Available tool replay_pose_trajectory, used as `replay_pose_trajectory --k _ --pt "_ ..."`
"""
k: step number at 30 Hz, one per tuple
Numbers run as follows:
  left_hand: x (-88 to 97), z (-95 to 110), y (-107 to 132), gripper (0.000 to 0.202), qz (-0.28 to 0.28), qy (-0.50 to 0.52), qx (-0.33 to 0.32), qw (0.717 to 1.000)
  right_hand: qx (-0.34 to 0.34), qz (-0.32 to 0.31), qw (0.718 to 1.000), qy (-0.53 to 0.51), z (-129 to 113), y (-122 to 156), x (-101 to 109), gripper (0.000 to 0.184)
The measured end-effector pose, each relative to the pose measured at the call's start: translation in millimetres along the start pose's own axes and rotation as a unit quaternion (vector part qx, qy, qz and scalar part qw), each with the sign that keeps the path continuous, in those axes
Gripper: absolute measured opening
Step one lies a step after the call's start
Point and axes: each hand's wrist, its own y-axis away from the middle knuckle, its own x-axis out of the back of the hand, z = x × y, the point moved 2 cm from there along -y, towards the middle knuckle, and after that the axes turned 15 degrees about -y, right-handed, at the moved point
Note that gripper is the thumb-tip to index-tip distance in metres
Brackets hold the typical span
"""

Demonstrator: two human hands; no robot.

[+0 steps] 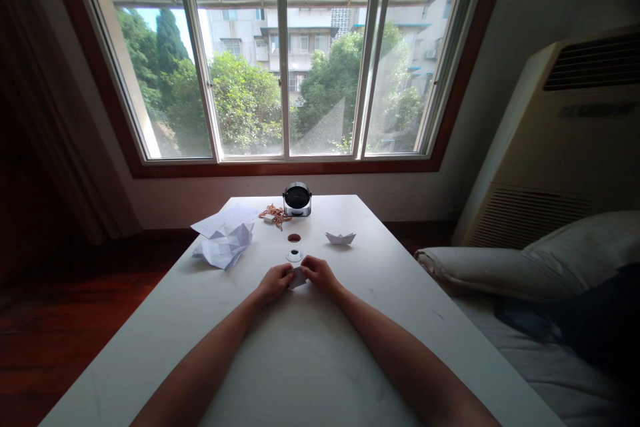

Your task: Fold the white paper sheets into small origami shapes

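Both of my hands meet over the middle of the white table. My left hand and my right hand pinch a small folded piece of white paper between their fingertips, just above the tabletop. A finished white paper boat stands a little beyond my right hand. A crumpled pile of white paper sheets lies beyond my left hand.
A round hole in the table and its white ring cover lie just past my hands. A small desk fan and a tangled orange cord sit at the far edge, below the window. A bed with a pillow is at the right.
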Motion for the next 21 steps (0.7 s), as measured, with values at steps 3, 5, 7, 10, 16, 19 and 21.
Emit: replay_pose_trajectory --k 3,5,7,10,16,19,21 --pt "-0.2 0.8 0.2 0.027 -0.008 -0.003 0.003 1.0 0.005 0.001 1.0 -0.009 0.5 -0.2 -0.2 0.013" --pt "-0.8 1.4 0.2 0.027 -0.002 -0.007 0.007 1.0 0.006 0.001 1.0 -0.011 -0.1 -0.5 -0.1 0.013" --pt "-1.7 2.1 0.2 0.027 0.012 -0.01 0.013 1.0 0.004 0.0 1.0 -0.013 -1.0 -0.9 0.2 0.013" --pt "-3.2 2.0 0.0 0.028 0.027 -0.006 0.026 0.999 0.001 0.002 1.0 -0.009 -1.9 -1.4 0.3 0.014" --pt "-2.5 0.4 -0.5 0.031 0.056 0.017 0.033 0.998 -0.004 0.009 1.0 -0.018 -0.8 -1.8 -1.4 0.015" --pt "-0.8 1.5 -0.1 0.031 0.068 0.026 0.033 0.997 -0.005 0.005 1.0 -0.026 0.2 -1.8 -2.1 0.015" --pt "-0.2 2.0 0.2 0.032 0.073 0.035 0.04 0.996 -0.005 0.003 1.0 -0.03 1.1 -1.8 -2.2 0.015"
